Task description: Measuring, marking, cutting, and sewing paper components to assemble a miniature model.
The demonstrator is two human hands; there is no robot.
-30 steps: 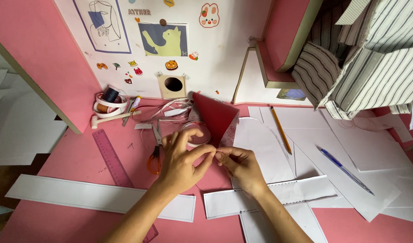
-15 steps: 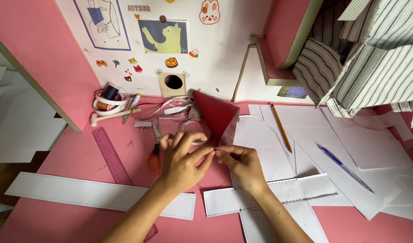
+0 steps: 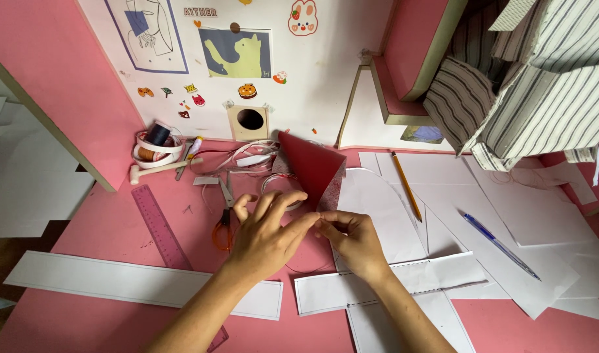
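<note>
From the head camera, a pink worktop [image 3: 97,229] ran up to a white wall panel [image 3: 312,78] stuck with small pictures and stickers and pierced by a round hole in a tan frame [image 3: 250,121], while striped fabric [image 3: 534,91] hung at the upper right. White paper sheets [image 3: 528,216] and long white strips [image 3: 136,282] lay scattered over the worktop, with a yellow pencil [image 3: 406,185] and a blue pen [image 3: 501,246] resting on the sheets. At the back left, rolls of tape and a dark spool [image 3: 157,142] stood stacked together; a pink ruler [image 3: 160,225] and orange-handled scissors [image 3: 224,222] lay nearer. No open container showed its contents. The left hand [image 3: 267,235] and the right hand [image 3: 355,242] met at mid-worktop, fingertips touching, both pinching the lower edge of a red folded paper [image 3: 312,167] that rose tilted away from them toward the wall. Each grip was narrow, closed on that edge.
</note>
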